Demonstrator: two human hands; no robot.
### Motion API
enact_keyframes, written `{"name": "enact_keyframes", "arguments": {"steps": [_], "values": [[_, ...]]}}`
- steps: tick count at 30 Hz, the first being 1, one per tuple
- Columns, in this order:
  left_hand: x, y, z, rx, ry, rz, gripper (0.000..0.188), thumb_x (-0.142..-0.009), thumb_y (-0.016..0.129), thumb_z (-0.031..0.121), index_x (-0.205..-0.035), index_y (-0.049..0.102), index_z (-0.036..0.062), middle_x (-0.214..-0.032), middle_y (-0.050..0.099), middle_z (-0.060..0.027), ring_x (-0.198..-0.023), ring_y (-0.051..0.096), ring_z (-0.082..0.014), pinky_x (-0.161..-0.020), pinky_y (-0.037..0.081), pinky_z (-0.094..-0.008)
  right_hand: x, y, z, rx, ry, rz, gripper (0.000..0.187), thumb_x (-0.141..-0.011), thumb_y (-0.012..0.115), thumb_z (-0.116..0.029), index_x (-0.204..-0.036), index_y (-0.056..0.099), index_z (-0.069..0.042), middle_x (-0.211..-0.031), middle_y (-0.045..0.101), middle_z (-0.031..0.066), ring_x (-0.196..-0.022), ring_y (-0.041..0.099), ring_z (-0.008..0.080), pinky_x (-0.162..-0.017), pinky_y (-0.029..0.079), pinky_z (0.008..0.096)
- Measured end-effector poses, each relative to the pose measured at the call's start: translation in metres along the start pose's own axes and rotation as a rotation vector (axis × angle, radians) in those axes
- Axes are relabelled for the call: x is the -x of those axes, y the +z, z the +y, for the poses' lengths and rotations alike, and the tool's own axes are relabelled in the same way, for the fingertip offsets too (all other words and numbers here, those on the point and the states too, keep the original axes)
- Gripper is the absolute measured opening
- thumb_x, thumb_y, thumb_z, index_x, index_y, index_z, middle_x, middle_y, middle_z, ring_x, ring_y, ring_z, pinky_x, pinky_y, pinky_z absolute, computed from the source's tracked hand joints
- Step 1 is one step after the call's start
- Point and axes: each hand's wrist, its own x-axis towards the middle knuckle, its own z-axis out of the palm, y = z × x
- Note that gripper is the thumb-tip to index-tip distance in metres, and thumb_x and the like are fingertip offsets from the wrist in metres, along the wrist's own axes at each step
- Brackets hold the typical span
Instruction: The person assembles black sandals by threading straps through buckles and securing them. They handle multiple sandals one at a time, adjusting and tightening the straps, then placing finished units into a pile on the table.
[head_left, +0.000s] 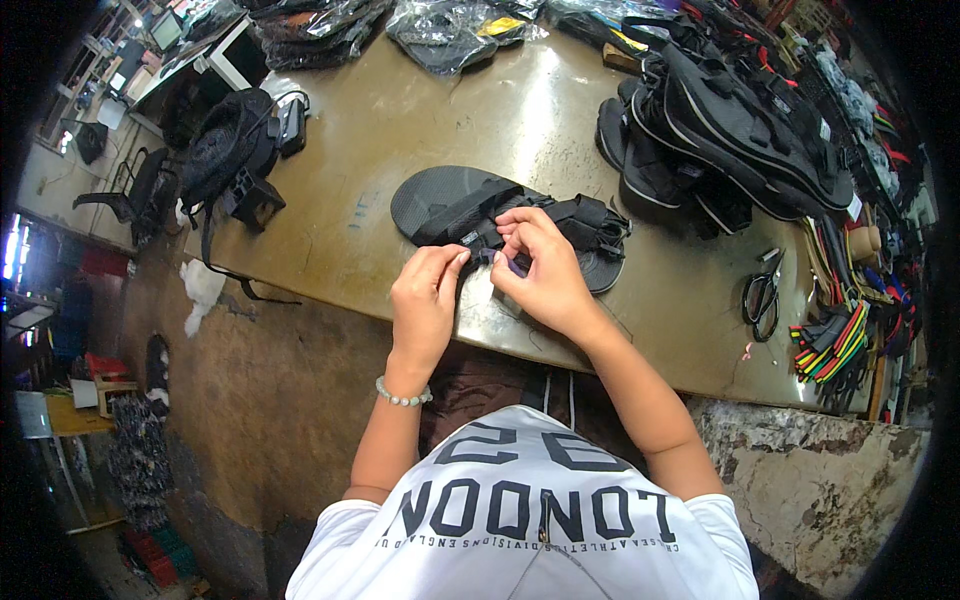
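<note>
A black strap sandal (435,195) lies on the metal-topped table in front of me, its toe end to the left and its heel to the right. My left hand (428,290) is at the sandal's near edge, thumb and fingertips pinched on a black strap (482,256). Over the middle of the sandal, my right hand (540,262) has its fingers curled and pinched at the same strap, close to the left fingertips. More black straps (590,222) bunch up over the heel. The exact bit between my fingertips is partly hidden.
A heap of black sandals (740,130) stands at the right of the table (340,220). Black-handled scissors (762,300) lie near the right edge, beside coloured strap bundles (835,340). Plastic-wrapped packs (450,35) line the far edge. A black cap-like item (228,140) sits at left.
</note>
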Motion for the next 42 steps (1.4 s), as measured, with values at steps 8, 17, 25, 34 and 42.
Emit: {"name": "enact_keyframes", "arguments": {"steps": [8, 17, 25, 34, 42], "values": [[0.004, 0.004, -0.002, 0.130, -0.292, -0.017, 0.014, -0.092, 0.060, 0.006, -0.100, 0.066, -0.0039, -0.086, 0.065, -0.0094, -0.072, 0.063, -0.0133, -0.065, 0.051, -0.0243, -0.001, 0.000, -0.009, -0.088, 0.143, 0.025, 0.013, -0.086, 0.061, -0.004, -0.091, 0.053, 0.005, -0.097, 0.061, 0.0148, -0.084, 0.061, 0.0154, -0.078, 0.052, 0.0275], [0.000, 0.005, 0.010, -0.033, -0.006, -0.056, 0.011, -0.085, 0.066, 0.002, -0.096, 0.068, -0.0015, -0.089, 0.062, -0.0132, -0.071, 0.062, -0.0252, -0.065, 0.051, -0.0328, -0.002, -0.005, -0.013, -0.185, 0.236, 0.013, 0.011, -0.084, 0.061, -0.002, -0.089, 0.053, 0.003, -0.111, 0.061, 0.0165, -0.097, 0.060, 0.0162, -0.083, 0.050, 0.0279], [-0.001, 0.007, 0.002, 0.139, -0.066, -0.035, 0.009, -0.089, 0.062, 0.001, -0.094, 0.064, -0.0061, -0.088, 0.064, -0.0115, -0.072, 0.064, -0.0155, -0.063, 0.056, -0.0278, 0.003, -0.003, -0.008, -0.055, 0.086, -0.040, 0.010, -0.080, 0.063, 0.002, -0.081, 0.054, 0.003, -0.120, 0.057, 0.0181, -0.108, 0.060, 0.0224, -0.090, 0.050, 0.0300], [0.006, 0.014, -0.004, 0.340, -0.329, 0.011, 0.013, -0.096, 0.055, 0.005, -0.098, 0.059, -0.0064, -0.091, 0.062, -0.0112, -0.068, 0.065, -0.0144, -0.063, 0.053, -0.0265, 0.001, 0.002, -0.008, -0.068, 0.130, 0.008, 0.012, -0.081, 0.066, -0.001, -0.080, 0.055, 0.004, -0.116, 0.057, 0.0176, -0.104, 0.061, 0.0208, -0.090, 0.050, 0.0299], [0.007, 0.020, -0.011, 0.441, -0.333, 0.067, 0.013, -0.095, 0.058, 0.006, -0.098, 0.060, -0.0065, -0.090, 0.061, -0.0104, -0.071, 0.066, -0.0138, -0.064, 0.053, -0.0255, 0.001, 0.005, -0.013, -0.007, 0.160, 0.036, 0.010, -0.083, 0.065, -0.001, -0.081, 0.056, 0.004, -0.114, 0.059, 0.0163, -0.101, 0.061, 0.0188, -0.087, 0.051, 0.0289]]}}
